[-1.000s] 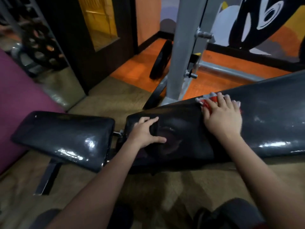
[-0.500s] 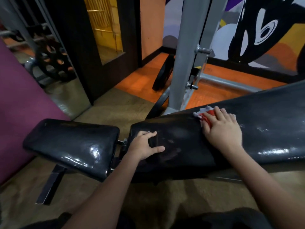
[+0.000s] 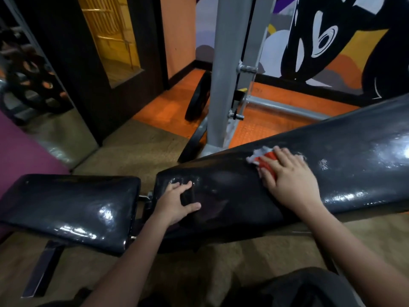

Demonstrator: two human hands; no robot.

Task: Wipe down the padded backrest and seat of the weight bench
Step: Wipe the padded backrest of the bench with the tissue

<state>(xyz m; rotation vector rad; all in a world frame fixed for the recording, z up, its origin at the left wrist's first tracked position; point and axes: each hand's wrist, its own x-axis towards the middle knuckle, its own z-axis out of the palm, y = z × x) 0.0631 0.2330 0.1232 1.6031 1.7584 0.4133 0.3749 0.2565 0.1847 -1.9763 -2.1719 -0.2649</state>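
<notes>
Orange flooring [image 3: 177,107] covers the far side of the room, tan matting [image 3: 137,149] the near side, with a grey upright post [image 3: 223,69] standing behind the bench and a painted mural [image 3: 321,41] on the far wall.

Backrest [image 3: 332,173]: long axis runs left to right, rising toward the far right; the narrow low end points left, toward the seat [image 3: 66,207]. Seat lies at the near left, set apart from the backrest by a small gap with a metal bracket showing in it. Both pads are black, glossy, with bright glare patches and faint smears.

Right hand [image 3: 290,180]: palm down, fingers spread and flat, pressing a red and white cloth [image 3: 263,158] against the upper face of the backrest near its far edge. Cloth shows only past the fingertips.

Left hand [image 3: 177,204]: open, fingers apart, thumb out to the right, braced flat on the low left end of the backrest, holding nothing. Both forearms reach in from the near edge.
</notes>
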